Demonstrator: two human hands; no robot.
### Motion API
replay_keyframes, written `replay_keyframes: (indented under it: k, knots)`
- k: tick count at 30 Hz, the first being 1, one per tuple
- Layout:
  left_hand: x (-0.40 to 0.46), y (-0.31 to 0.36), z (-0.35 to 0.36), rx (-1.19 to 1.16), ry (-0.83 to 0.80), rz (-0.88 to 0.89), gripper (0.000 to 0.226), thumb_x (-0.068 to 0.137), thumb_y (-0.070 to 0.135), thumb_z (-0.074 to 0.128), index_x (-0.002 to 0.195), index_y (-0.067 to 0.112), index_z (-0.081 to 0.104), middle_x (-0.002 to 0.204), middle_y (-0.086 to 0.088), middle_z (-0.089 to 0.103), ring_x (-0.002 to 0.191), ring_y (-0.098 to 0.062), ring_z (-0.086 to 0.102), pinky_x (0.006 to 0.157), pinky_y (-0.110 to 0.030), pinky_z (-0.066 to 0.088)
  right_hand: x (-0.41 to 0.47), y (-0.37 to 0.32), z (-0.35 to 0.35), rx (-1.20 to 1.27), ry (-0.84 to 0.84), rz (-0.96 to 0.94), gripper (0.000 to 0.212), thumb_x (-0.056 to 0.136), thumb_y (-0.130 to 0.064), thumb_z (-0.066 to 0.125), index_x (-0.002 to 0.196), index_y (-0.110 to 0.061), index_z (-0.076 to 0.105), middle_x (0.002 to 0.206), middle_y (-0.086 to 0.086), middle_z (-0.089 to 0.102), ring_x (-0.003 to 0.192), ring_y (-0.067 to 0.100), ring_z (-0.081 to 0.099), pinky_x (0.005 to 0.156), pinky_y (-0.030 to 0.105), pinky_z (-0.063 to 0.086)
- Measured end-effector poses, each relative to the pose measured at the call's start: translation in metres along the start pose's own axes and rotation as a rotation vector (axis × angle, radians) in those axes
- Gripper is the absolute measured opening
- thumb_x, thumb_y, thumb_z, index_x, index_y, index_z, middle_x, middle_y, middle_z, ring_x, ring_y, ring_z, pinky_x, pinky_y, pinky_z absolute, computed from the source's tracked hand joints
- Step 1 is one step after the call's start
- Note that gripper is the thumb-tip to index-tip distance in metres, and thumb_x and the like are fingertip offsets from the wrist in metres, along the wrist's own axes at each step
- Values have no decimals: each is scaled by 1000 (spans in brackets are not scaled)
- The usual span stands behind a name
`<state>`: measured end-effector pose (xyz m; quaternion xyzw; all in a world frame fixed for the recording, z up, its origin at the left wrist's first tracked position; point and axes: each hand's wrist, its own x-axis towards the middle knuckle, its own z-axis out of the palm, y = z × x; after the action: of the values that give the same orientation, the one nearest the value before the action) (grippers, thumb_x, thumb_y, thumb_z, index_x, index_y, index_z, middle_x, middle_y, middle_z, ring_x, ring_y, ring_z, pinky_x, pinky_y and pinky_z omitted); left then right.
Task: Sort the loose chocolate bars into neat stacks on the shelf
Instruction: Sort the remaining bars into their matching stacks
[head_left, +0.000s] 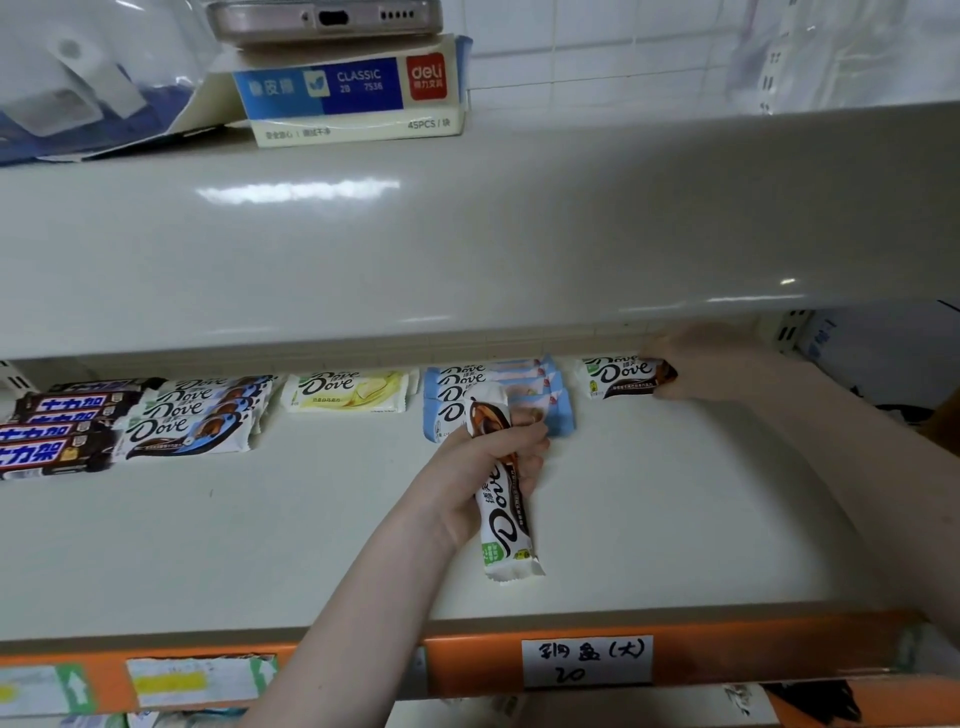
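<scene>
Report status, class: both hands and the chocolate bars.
Left hand grips one white bar. Right hand holds the far-right bar. Four groups already laid out. Nothing blocking.

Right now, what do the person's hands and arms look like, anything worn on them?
Both hands, the left hand and the right hand, are bare: no gloves, rings or watch visible. Both forearms are bare too, with no sleeves in view up to the frame's edge.

A glossy beige upper shelf (467, 234) catches ceiling light, with white tiled wall (597, 47) behind it.
</scene>
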<state>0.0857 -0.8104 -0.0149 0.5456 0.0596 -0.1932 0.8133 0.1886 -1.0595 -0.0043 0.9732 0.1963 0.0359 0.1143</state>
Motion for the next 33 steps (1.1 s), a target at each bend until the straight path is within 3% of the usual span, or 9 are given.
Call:
replay_keyframes:
  k: [4,9,13,17,19,21,24,30,33]
  knots:
    - [0,1,0,-4,-15,-15,21,84,-2,59,104,3,56,68,-8,53,53,-15,46,46,-21,40,6,4,3,108,-40,21,24,81,-23,57,98,-7,58,96,10,63,87,28,58,73,34,46]
    - [1,0,-2,-15,-1,-28,33,84,-1,59,116,-3,57,66,-7,53,54,-15,46,46,-20,40,8,4,-1,84,-54,3,17,81,-23,56,91,-9,57,91,8,62,72,19,49,61,28,37]
    - [3,-1,-4,-35,-2,-51,28,84,3,59,112,0,58,66,-6,52,50,-14,47,46,-21,40,1,-1,0,98,8,38,17,83,-24,54,91,-9,57,86,7,60,67,18,48,64,32,45]
    - [5,-1,-5,-87,-20,-40,22,75,13,65,95,5,61,66,-5,49,49,-14,42,46,-22,37,-17,-20,2,157,183,141,24,85,-35,51,95,-14,57,90,6,62,76,25,54,63,31,44]
    - [6,-2,-4,-130,7,-7,18,82,23,60,84,6,64,66,-4,54,51,-15,41,47,-23,36,-25,-36,2,275,241,167,27,86,-34,51,107,-19,60,100,3,64,90,26,57,71,32,44]
    - [8,-1,-5,-223,59,-26,40,91,41,47,71,10,64,60,-2,61,48,-14,42,51,-24,34,-35,-53,2,357,261,155,31,89,-34,50,116,-22,58,112,1,61,106,23,53,83,32,41]
    - [11,0,-7,-365,106,-9,52,90,59,34,78,13,55,53,-5,62,48,-14,41,55,-24,32,-51,-76,4,428,266,128,36,91,-36,47,123,-21,54,123,-2,57,116,17,48,90,29,37]
    - [11,0,-3,-486,94,40,55,88,66,31,86,15,52,54,-6,60,44,-14,53,62,-26,36,-74,-114,-5,674,275,46,38,88,-43,46,117,-22,60,115,-5,63,107,12,55,88,28,42]
    - [10,-3,4,-596,70,72,56,89,64,33,91,11,53,65,-10,58,69,-23,60,74,-31,45,-80,-130,-6,908,220,36,36,82,-43,55,114,-26,62,109,-11,66,97,1,58,84,22,45]
